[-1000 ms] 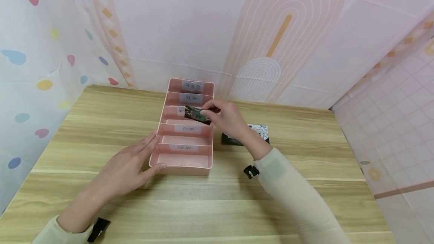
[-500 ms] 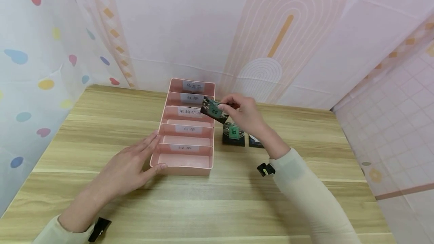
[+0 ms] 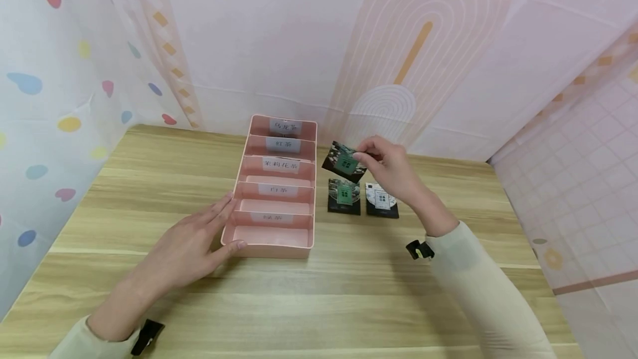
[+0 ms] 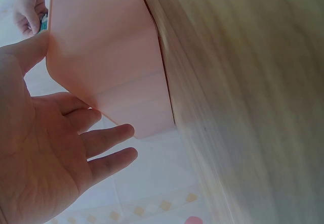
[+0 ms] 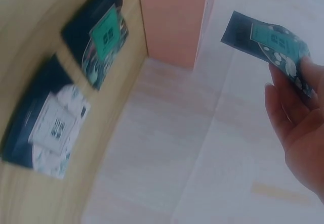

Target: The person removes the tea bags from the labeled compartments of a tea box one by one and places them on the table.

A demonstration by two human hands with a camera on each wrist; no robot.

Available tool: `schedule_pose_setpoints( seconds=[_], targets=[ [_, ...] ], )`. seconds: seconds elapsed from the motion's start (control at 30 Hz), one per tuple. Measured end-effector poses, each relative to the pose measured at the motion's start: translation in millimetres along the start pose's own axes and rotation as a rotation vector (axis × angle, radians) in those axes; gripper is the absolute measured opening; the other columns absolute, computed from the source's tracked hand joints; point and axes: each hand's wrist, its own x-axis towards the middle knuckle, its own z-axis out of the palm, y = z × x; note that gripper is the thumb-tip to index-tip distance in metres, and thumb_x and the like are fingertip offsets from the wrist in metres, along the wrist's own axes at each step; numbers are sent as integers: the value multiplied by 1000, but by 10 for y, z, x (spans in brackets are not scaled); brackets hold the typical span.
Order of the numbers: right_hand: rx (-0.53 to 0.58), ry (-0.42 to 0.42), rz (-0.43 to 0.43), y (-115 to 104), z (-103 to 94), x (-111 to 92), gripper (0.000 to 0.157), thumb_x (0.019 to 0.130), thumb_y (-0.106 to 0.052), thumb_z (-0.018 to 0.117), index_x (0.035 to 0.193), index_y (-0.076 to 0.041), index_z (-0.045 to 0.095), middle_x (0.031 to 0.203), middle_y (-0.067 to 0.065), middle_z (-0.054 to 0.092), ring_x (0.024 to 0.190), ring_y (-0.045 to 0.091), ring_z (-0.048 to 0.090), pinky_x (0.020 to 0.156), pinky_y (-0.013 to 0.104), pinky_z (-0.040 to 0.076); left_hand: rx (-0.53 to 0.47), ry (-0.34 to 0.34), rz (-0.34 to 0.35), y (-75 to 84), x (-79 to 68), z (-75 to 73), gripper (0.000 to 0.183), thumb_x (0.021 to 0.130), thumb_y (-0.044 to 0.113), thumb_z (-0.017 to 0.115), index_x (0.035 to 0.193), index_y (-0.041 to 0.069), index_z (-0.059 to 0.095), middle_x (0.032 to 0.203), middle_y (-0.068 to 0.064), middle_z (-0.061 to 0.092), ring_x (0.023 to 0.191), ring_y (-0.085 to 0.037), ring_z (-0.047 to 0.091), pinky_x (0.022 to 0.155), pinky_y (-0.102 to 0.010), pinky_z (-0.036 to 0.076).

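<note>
A tea sachet (image 3: 345,163), dark with a green label, is pinched by its edge between thumb and fingers of my right hand (image 3: 391,168). It hangs in the air to the right of a pink divided box (image 3: 269,250). The right wrist view shows the held sachet (image 5: 268,39) with its green label facing the camera. My left hand (image 3: 191,245) rests against the box's near left corner, thumb at the front rim. In the left wrist view the fingers of that hand (image 4: 50,148) are spread and nearly straight along the box's side (image 4: 106,57).
Two sachets lie side by side on the wooden table (image 3: 319,303): a green-labelled sachet (image 3: 344,196) and a white-labelled sachet (image 3: 382,200). Paper labels with Chinese characters mark the box's several compartments. A patterned cloth (image 3: 269,43) hangs behind the table.
My right hand has carried the pinched sachet rightward, from over the box to beside it. Both sachets on the table have come into fuller view. My left hand has stayed at the box.
</note>
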Motion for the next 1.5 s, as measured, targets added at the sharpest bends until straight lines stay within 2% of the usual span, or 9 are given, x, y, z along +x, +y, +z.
schedule_pose_setpoints(
  seconds=[0.4,0.6,0.77,0.97,1.2,1.5],
  targets=[
    [-65,57,53,195,-278,-192,6,102,1,66,105,6,67,90,15,75,76,27,64,66,18,48,0,-10,1,-6,2,-5,82,101,48,67,158,-3,40,165,-21,37,137,-45,53,107,-62,47],
    [-89,92,79,296,-414,-292,5,102,2,65,104,7,67,89,16,73,73,21,59,63,18,44,5,-17,0,-6,5,-2,84,100,51,67,159,-2,39,165,-20,37,139,-44,51,108,-62,47],
    [-105,96,121,383,-523,-382,7,102,1,65,106,6,66,87,16,71,70,12,52,60,18,41,3,-20,-3,-2,5,-6,84,100,51,66,159,-3,40,165,-20,37,140,-44,50,108,-62,46],
    [-118,76,158,507,-641,-481,6,103,0,64,105,6,66,79,13,66,61,11,44,54,22,36,4,-18,-6,-4,1,2,82,101,50,66,158,-3,40,165,-20,37,140,-44,50,108,-62,46],
    [-151,54,190,664,-742,-604,6,104,-2,63,102,3,66,77,12,65,62,13,45,55,23,37,1,-13,-11,-3,0,13,82,101,50,66,158,-4,40,166,-20,37,139,-44,51,108,-62,47],
    [-173,-6,278,817,-865,-767,9,104,-4,64,99,3,66,76,11,62,62,12,45,55,24,39,-2,-19,-11,4,1,-17,84,100,52,67,158,-3,41,165,-20,37,140,-44,51,108,-62,47]
  ],
)
